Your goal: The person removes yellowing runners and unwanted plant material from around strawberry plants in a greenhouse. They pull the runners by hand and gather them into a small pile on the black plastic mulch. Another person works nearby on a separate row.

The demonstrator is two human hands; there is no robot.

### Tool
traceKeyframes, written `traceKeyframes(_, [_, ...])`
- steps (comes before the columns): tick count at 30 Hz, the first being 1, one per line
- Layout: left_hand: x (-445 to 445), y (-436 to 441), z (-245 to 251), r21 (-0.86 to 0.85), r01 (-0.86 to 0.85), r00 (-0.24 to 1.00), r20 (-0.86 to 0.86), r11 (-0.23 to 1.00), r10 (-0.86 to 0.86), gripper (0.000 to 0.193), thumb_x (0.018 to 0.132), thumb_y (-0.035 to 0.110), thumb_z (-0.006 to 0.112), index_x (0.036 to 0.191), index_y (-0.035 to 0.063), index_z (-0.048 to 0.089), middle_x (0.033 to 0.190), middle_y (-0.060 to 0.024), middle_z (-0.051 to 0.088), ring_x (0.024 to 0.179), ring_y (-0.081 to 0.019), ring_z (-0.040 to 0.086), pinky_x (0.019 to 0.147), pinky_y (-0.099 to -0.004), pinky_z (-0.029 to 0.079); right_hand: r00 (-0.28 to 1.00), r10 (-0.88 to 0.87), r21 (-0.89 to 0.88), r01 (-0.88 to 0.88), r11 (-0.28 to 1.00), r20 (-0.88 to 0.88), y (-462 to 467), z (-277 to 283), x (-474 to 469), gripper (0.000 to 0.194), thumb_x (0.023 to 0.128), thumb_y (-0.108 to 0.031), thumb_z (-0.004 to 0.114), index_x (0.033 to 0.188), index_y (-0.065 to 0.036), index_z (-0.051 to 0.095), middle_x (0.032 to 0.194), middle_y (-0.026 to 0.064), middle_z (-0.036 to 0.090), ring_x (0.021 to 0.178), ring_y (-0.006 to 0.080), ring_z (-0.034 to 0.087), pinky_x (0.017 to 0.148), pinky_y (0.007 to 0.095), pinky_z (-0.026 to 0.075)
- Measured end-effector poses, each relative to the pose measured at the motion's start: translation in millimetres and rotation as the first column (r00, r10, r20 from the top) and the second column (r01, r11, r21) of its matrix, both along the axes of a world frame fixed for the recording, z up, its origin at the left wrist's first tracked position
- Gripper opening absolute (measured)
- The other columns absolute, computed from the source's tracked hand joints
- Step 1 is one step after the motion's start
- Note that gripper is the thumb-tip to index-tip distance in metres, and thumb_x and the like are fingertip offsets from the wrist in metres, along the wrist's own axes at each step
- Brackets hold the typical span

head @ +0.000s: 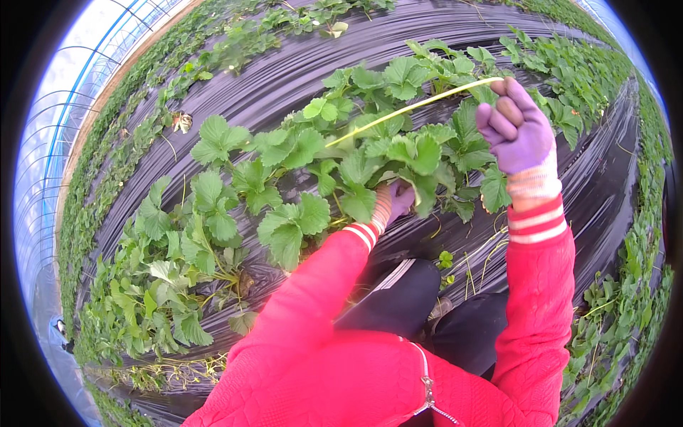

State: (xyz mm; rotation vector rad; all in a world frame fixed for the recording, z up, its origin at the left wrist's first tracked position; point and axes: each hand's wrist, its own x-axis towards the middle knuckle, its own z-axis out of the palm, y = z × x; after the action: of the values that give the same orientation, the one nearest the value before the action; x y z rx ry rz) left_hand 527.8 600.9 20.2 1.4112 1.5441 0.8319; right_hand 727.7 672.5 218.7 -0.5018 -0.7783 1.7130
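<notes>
My right hand (515, 120), in a purple glove with a striped knit cuff, is raised above the foliage. Its thumb and fingers pinch one end of a long pale-green leaf stalk (411, 108). The stalk slants down to the left over a strawberry plant (416, 152), and its far end blurs among the leaves. My left hand (400, 200), also gloved in purple, reaches into the near side of this plant. Leaves cover most of its fingers, so what it touches there is hidden.
Black plastic mulch film (592, 176) covers the bed. Another strawberry plant (171, 283) grows to the left, with more rows beyond. Loose stems (488, 256) lie near my knees (411, 291). Blue and metal greenhouse framing (66, 123) curves along the left edge.
</notes>
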Motion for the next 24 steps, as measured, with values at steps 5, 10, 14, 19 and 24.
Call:
traceKeyframes(5, [-4.8,-25.1,-31.5,-0.303,0.065,0.998,0.001,0.951,-0.068,0.024,0.094,0.031,0.065,0.107,0.0115,0.067,0.084,-0.0038,0.066,0.067,-0.0168,0.06,0.06,-0.0361,0.048,0.944,-0.313,-0.106,0.324,0.94,0.102,52.4,-27.7,28.4,0.047,0.102,-0.019,0.058,0.142,0.0,0.045,0.14,0.0169,0.052,0.128,0.0308,0.054,0.105,0.0424,0.047])
traceKeyframes(10, [52.8,-22.8,-77.3,0.002,0.714,0.2,0.958,0.7,-0.207,0.029,0.098,0.029,0.057,0.124,0.0167,0.058,0.102,-0.0024,0.063,0.088,-0.017,0.06,0.073,-0.0305,0.047,0.877,-0.476,0.034,0.475,0.879,0.066,15.5,-73.5,71.4,0.054,0.101,-0.025,0.061,0.145,0.001,0.042,0.136,0.0135,0.056,0.121,0.0247,0.058,0.101,0.0348,0.047])
traceKeyframes(14, [73.1,25.6,-73.2,0.009,0.276,0.59,0.788,0.961,-0.176,0.028,0.103,0.018,0.047,0.127,0.0098,0.058,0.107,-0.0093,0.063,0.095,-0.0209,0.061,0.079,-0.0363,0.051,0.935,-0.171,0.015,0.175,0.984,0.312,-52.4,-121.5,75.2,0.029,0.103,-0.028,0.057,0.113,-0.003,0.068,0.098,0.0059,0.071,0.085,0.015,0.067,0.075,0.0267,0.052])
traceKeyframes(19, [68.3,93.6,-21.3,0.119,-0.257,0.9,0.39,0.959,0.193,0.035,0.099,0.017,0.055,0.132,0.0048,0.057,0.112,-0.0084,0.065,0.097,-0.0232,0.063,0.086,-0.0384,0.052,0.788,-0.209,-0.013,0.265,0.964,0.58,-36.6,-175.4,72.8,0.031,0.1,-0.027,0.061,0.118,-0.002,0.068,0.104,0.0027,0.07,0.088,0.0107,0.065,0.077,0.0253,0.049])
traceKeyframes(24, [80.1,100.9,11.3,0.084,0.241,0.762,-0.633,0.967,-0.135,0.029,0.087,0.029,0.071,0.109,0.0096,0.07,0.09,-0.0168,0.073,0.084,-0.0366,0.071,0.08,-0.0443,0.055,0.72,-0.173,-0.062,0.288,0.956,0.672,-21.5,-202.5,102.6,0.03,0.098,-0.024,0.063,0.119,-0.002,0.067,0.106,0.0023,0.069,0.089,0.0118,0.063,0.077,0.0259,0.048])
